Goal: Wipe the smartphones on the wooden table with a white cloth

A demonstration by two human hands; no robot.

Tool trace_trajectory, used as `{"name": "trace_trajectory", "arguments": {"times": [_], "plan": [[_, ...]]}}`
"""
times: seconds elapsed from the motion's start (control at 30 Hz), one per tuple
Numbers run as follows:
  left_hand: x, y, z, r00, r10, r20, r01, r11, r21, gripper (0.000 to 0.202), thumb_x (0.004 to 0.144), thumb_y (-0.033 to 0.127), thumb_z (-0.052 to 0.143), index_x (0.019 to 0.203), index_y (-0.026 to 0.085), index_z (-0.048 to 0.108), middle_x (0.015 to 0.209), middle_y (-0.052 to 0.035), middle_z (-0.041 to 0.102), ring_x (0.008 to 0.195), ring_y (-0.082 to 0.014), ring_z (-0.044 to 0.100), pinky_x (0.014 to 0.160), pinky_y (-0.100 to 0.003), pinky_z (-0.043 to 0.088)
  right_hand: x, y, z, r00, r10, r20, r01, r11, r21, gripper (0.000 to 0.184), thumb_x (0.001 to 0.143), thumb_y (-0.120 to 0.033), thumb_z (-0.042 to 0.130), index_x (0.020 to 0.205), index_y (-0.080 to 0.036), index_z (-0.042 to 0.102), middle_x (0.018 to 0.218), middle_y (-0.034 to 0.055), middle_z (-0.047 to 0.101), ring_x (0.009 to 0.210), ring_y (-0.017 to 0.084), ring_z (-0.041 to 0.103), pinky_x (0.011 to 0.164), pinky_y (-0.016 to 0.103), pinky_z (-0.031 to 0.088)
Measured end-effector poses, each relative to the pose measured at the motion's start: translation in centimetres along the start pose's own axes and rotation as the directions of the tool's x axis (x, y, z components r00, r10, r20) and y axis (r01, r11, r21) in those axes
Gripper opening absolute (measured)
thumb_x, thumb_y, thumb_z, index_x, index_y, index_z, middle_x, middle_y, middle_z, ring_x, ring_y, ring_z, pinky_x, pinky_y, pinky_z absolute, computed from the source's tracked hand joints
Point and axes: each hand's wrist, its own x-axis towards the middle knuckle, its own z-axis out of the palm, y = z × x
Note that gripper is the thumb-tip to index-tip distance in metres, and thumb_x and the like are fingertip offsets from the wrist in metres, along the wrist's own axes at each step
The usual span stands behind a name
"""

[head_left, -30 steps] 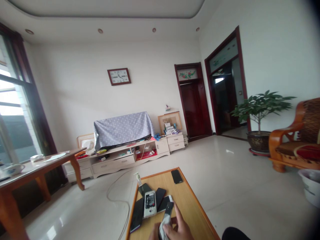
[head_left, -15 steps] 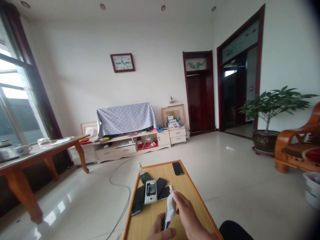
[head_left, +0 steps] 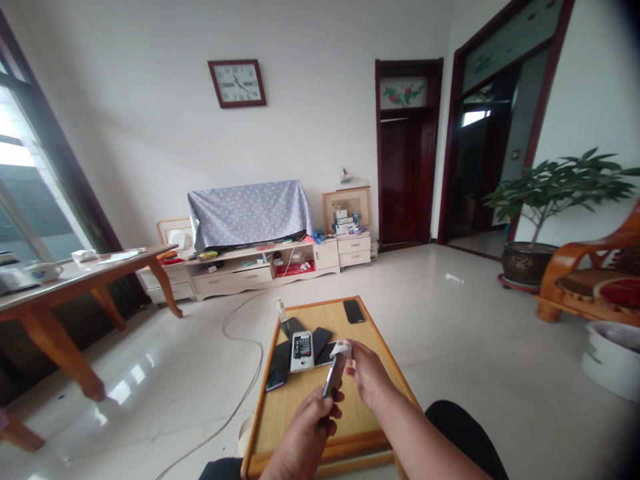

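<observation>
My left hand (head_left: pixel 305 433) grips the lower end of a slim dark phone (head_left: pixel 331 377), held edge-on above a low wooden table (head_left: pixel 380 373). My right hand (head_left: pixel 367 377) pinches a small white cloth (head_left: pixel 341 349) against the phone's upper end. Just beyond, a pile of several phones (head_left: pixel 300 350) lies on the table, a white one with its back up on top. A single black phone (head_left: pixel 354 311) lies apart near the far edge. A small pump bottle (head_left: pixel 280 309) stands at the table's far left corner.
A white cable (head_left: pixel 240 347) snakes over the glossy floor left of the table. A long wooden table (head_left: pixel 75 280) stands at left, a TV cabinet (head_left: pixel 240 273) against the wall. A potted plant (head_left: pixel 540 227), wooden armchair (head_left: pixel 590 273) and white basin (head_left: pixel 613 357) are at right.
The view has tilted down, showing more of my arms. Both hands have risen into view with the phone, and the cloth has moved up to its upper end.
</observation>
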Motion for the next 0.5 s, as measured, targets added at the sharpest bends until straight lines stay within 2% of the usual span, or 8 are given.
{"name": "trace_trajectory", "arguments": {"times": [0.1,0.13,0.17,0.23,0.3,0.37,0.43,0.5], "plan": [[0.3,-0.1,0.1,0.996,-0.083,-0.033,0.072,0.966,-0.247,0.064,0.086,0.064,0.059,0.127,0.016,0.06,0.111,-0.012,0.068,0.082,-0.0141,0.058,0.066,-0.025,0.043,-0.2,-0.2,0.1,0.993,-0.036,-0.116,0.044,0.997,0.061,0.049,0.083,-0.061,0.063,0.101,-0.016,0.074,0.096,0.0087,0.075,0.087,0.023,0.066,0.071,0.03,0.05],[0.4,0.0,0.2,0.993,-0.111,-0.038,0.095,0.95,-0.296,0.068,0.086,0.069,0.056,0.128,0.016,0.06,0.11,-0.0124,0.068,0.079,-0.0137,0.059,0.063,-0.024,0.043,-0.5,-0.4,0.3,0.987,-0.093,-0.133,0.097,0.995,0.027,0.05,0.086,-0.062,0.061,0.103,-0.016,0.074,0.098,0.0087,0.076,0.09,0.024,0.067,0.075,0.032,0.051],[0.6,0.2,0.4,0.99,-0.135,-0.038,0.114,0.936,-0.334,0.071,0.086,0.073,0.053,0.129,0.016,0.059,0.11,-0.012,0.069,0.076,-0.0133,0.059,0.06,-0.024,0.043,-1.1,-0.7,0.5,0.98,-0.161,-0.12,0.158,0.987,-0.033,0.05,0.089,-0.062,0.058,0.107,-0.017,0.074,0.102,0.009,0.076,0.096,0.025,0.067,0.081,0.034,0.053],[0.9,0.6,0.7,0.987,-0.156,-0.032,0.133,0.916,-0.379,0.072,0.086,0.075,0.051,0.131,0.019,0.058,0.111,-0.01,0.07,0.075,-0.0136,0.062,0.057,-0.023,0.044,-2.8,-0.8,1.1,0.95,-0.312,0.004,0.305,0.927,-0.217,0.049,0.096,-0.058,0.051,0.119,-0.02,0.071,0.119,0.01,0.073,0.113,0.027,0.065,0.096,0.038,0.051],[1.0,1.0,0.8,0.99,-0.141,-0.008,0.127,0.908,-0.4,0.071,0.087,0.076,0.048,0.134,0.023,0.057,0.116,-0.0086,0.07,0.084,-0.017,0.067,0.062,-0.026,0.05,-5.2,-0.4,1.6,0.875,-0.422,0.236,0.484,0.759,-0.436,0.046,0.101,-0.049,0.046,0.134,-0.024,0.064,0.142,0.0091,0.061,0.133,0.028,0.054,0.113,0.044,0.04],[1.1,1.2,0.4,0.988,-0.152,0.015,0.144,0.901,-0.409,0.074,0.086,0.078,0.045,0.13,0.021,0.061,0.117,-0.0101,0.071,0.098,-0.0231,0.07,0.075,-0.033,0.056,-7.7,0.7,1.9,0.749,-0.436,0.499,0.663,0.481,-0.574,0.047,0.101,-0.041,0.046,0.147,-0.028,0.051,0.154,0.007,0.047,0.144,0.03,0.041,0.123,0.053,0.024],[1.1,1.2,-0.2,0.979,-0.205,0.02,0.193,0.879,-0.436,0.077,0.084,0.08,0.048,0.119,0.014,0.066,0.112,-0.0141,0.073,0.108,-0.0287,0.069,0.088,-0.04,0.057,-9.5,1.7,2.1,0.613,-0.363,0.701,0.79,0.293,-0.539,0.055,0.101,-0.038,0.048,0.154,-0.028,0.038,0.157,0.0064,0.04,0.147,0.031,0.036,0.124,0.057,0.018],[1.0,1.1,-0.7,0.97,-0.244,0.007,0.215,0.842,-0.495,0.073,0.083,0.076,0.054,0.113,0.011,0.069,0.108,-0.0153,0.075,0.111,-0.0304,0.068,0.095,-0.042,0.056,-9.7,2.1,2.1,0.538,-0.299,0.788,0.843,0.209,-0.496,0.058,0.102,-0.036,0.046,0.157,-0.027,0.03,0.158,0.0062,0.036,0.147,0.03,0.034,0.124,0.06,0.015]]}}
